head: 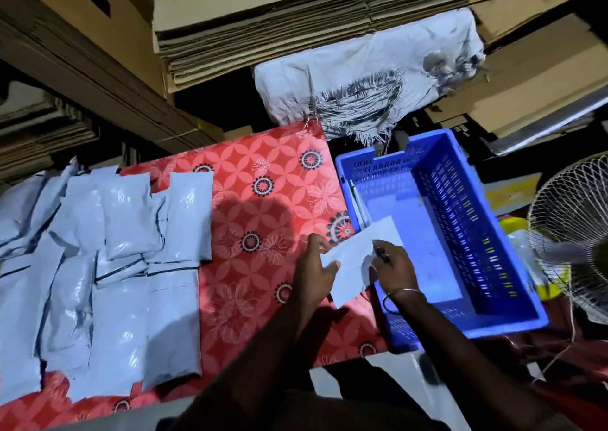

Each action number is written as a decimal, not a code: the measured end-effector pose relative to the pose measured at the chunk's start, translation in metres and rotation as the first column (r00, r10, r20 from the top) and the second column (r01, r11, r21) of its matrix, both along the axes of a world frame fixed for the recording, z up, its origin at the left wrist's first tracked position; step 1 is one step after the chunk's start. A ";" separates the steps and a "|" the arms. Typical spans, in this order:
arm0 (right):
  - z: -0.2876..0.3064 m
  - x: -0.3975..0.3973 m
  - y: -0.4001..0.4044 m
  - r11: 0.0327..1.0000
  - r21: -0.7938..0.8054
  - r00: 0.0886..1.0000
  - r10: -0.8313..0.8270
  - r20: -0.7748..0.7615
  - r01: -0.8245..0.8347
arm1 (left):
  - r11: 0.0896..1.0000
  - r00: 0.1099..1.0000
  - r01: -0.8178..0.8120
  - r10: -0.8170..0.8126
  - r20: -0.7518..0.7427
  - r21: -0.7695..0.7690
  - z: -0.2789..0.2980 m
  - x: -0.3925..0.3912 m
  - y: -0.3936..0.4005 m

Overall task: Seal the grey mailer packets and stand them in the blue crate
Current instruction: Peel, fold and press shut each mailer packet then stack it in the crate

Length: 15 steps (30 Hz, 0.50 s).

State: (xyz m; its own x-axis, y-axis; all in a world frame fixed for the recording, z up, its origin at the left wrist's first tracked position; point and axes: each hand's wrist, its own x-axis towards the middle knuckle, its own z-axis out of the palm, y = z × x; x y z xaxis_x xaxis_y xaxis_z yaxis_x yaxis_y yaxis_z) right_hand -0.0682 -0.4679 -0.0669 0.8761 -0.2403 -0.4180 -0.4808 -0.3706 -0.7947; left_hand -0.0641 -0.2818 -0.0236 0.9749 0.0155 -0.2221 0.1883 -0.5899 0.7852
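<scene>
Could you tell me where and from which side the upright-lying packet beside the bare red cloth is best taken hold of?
Take that packet by its long right edge, coming from the right over the bare red tablecloth. That edge lies free, while its left edge is overlapped by a neighbouring packet. A pinch grip on the flat rim probably suits; the middle looks puffed and glossy.

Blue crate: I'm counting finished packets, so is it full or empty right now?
Nearly empty. The blue crate shows bare floor; only something thin leans at its left wall. One packet is held over its edge.
</scene>
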 end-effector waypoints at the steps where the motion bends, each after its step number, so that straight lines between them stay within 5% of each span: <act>1: 0.000 0.003 -0.008 0.996 0.067 0.997 -0.054 -0.047 0.057 | 1.000 1.000 0.021 -0.021 0.016 -0.005 0.003 0.002 -0.011; 10: 0.004 0.034 -0.056 0.893 0.303 0.938 -0.282 -0.201 0.333 | 0.971 0.969 0.239 -0.239 -0.060 0.004 -0.005 0.037 -0.090; 15: -0.007 0.081 -0.061 0.879 0.357 0.943 -0.252 -0.216 0.317 | 0.950 0.896 0.309 -0.310 -0.317 -0.054 -0.028 0.055 -0.112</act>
State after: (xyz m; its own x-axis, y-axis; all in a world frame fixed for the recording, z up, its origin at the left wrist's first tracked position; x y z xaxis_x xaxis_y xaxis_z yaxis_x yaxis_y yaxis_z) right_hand 0.0127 -0.5285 -0.0740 0.7083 -0.2630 -0.6551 -0.6505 0.1173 -0.7504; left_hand -0.0090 -0.3942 -0.0512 0.8081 -0.2761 -0.5203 0.2363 -0.6571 0.7158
